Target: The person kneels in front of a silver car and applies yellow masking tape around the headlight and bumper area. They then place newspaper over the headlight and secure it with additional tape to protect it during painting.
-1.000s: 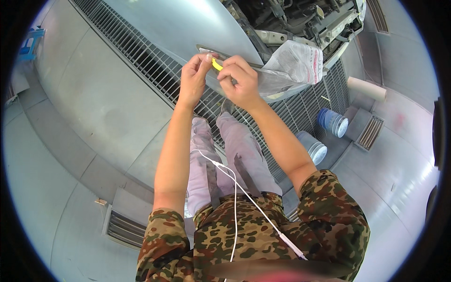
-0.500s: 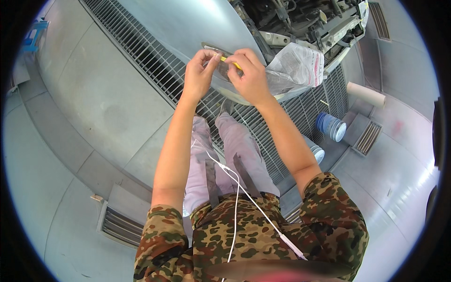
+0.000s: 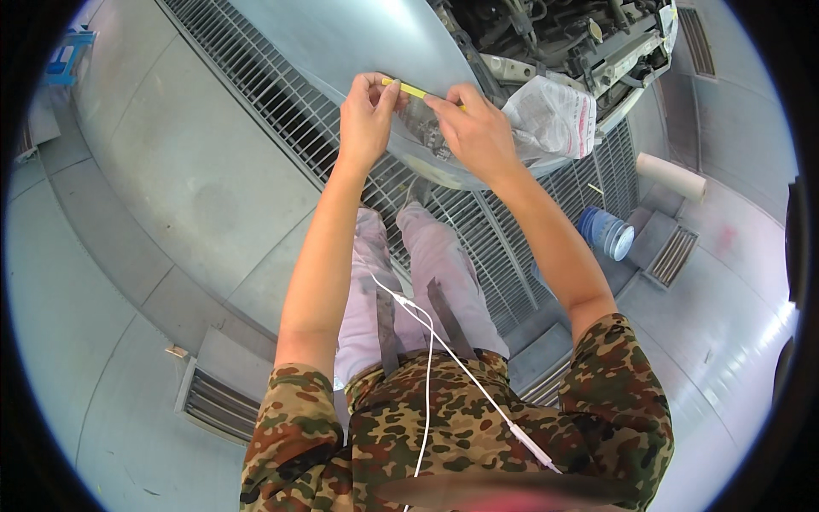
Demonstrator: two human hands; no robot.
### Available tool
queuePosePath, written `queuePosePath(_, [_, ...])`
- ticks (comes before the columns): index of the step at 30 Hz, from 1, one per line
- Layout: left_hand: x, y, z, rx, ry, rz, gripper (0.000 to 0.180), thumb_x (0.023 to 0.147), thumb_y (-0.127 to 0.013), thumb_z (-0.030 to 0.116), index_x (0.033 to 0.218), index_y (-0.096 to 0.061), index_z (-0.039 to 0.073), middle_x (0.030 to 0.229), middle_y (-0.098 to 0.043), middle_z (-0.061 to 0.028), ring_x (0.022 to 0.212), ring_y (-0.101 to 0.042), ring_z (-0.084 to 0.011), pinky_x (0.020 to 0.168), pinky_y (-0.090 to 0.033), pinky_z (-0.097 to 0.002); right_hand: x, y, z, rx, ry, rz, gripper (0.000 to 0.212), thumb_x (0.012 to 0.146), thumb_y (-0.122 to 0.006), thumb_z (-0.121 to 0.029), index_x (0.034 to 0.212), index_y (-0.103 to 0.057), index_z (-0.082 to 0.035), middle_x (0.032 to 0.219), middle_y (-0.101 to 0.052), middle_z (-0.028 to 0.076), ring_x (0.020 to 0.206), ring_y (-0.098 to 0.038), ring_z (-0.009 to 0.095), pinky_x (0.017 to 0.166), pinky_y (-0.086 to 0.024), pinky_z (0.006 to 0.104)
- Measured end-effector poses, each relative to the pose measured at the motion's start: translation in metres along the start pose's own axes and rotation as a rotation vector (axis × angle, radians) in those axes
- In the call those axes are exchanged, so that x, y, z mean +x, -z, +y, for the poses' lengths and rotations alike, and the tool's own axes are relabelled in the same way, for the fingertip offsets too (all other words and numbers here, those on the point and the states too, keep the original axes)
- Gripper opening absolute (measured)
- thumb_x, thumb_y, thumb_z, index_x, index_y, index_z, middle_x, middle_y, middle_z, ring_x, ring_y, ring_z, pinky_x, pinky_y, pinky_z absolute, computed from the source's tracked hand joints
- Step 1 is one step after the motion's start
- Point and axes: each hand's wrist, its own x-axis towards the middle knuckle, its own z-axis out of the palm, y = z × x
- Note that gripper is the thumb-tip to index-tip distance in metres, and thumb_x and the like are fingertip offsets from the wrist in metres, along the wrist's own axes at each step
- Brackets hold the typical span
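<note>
One narrow yellow strip (image 3: 409,89) is stretched between two bare hands, over the near edge of a silver-blue car panel (image 3: 367,38); its long axis runs left to right and slants, the left end farther off and the right end nearer the person. The left hand (image 3: 365,119) has thumb and forefinger pinched together on the left end; the right hand (image 3: 479,135) pinches it near the other end, thumb against curled fingers, with a bit of yellow showing past the thumb. Just right of that hand, one piece of translucent plastic sheeting (image 3: 550,119) hangs on the car, bearing red print near its right edge, too small to make out. Beyond it on the far right lies the exposed engine bay (image 3: 546,38). A metal floor grating (image 3: 264,98) runs beneath. To the right are one pale roll (image 3: 671,177) and, nearer, a blue bucket (image 3: 604,232). One white cable (image 3: 428,375) forks down over the camouflage shirt (image 3: 461,410); one blue stand (image 3: 70,58) is at far left.
</note>
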Motion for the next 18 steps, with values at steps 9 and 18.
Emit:
queuePosePath(9, [0.003, -0.004, -0.001, 0.004, 0.016, 0.028, 0.021, 0.109, -0.063, 0.013, 0.116, -0.058, -0.006, 0.098, -0.074, -0.0123, 0.089, -0.073, -0.0153, 0.085, -0.063, -0.0317, -0.002, -0.008, 0.003, -0.095, 0.014, 0.057, 0.040, 0.081, -0.077, 0.000, 0.118, -0.080, -0.015, 0.098, -0.058, 0.004, 0.084, -0.067, 0.024, 0.067, -0.057, 0.0378])
queuePosePath(18, [0.003, -0.009, -0.009, -0.057, -0.015, 0.066, 0.019, 0.108, -0.064, 0.013, 0.115, -0.059, -0.003, 0.091, -0.075, -0.0092, 0.083, -0.071, -0.0138, 0.078, -0.059, -0.0301, -0.001, -0.013, -0.001, -0.179, -0.017, 0.072, 0.041, 0.082, -0.076, -0.003, 0.118, -0.081, -0.021, 0.096, -0.056, 0.002, 0.083, -0.066, 0.022, 0.065, -0.057, 0.0360])
